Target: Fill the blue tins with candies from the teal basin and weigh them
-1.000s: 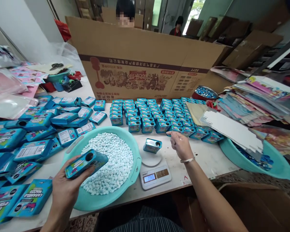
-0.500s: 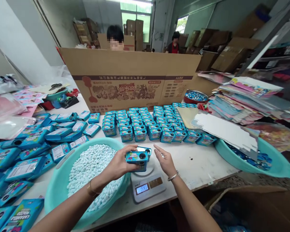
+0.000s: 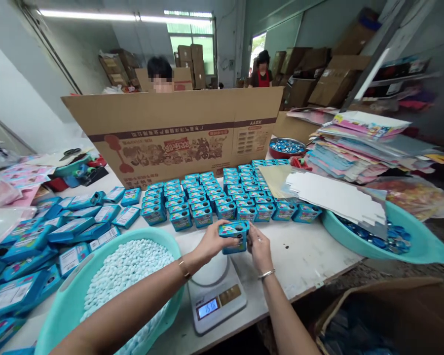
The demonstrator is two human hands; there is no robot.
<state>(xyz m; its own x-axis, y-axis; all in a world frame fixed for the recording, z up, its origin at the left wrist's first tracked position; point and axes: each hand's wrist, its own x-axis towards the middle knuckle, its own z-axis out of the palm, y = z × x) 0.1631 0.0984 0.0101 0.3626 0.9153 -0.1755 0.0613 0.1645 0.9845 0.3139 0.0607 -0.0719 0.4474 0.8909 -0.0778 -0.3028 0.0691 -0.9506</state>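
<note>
Over the kitchen scale, my left hand grips a small blue candy box between thumb and fingers. At the box's right side is my right hand, its bent fingers closed against the end; the box partly hides its fingertips. Pale blue candies fill the turquoise basin under my left forearm. Lit digits show on the scale's display. Behind my hands stand rows of similar blue boxes with a dark round spot on top.
Flattened blue boxes are heaped at the left. To the right, white card sheets lie across a turquoise tub of blue lids. A tall cardboard panel stands behind the rows. Two people are beyond it; an open carton is at lower right.
My left hand has carried the box up and right in view. My right hand, earlier apart with fingers extended, has closed on the box's right side. The camera view has shifted.
</note>
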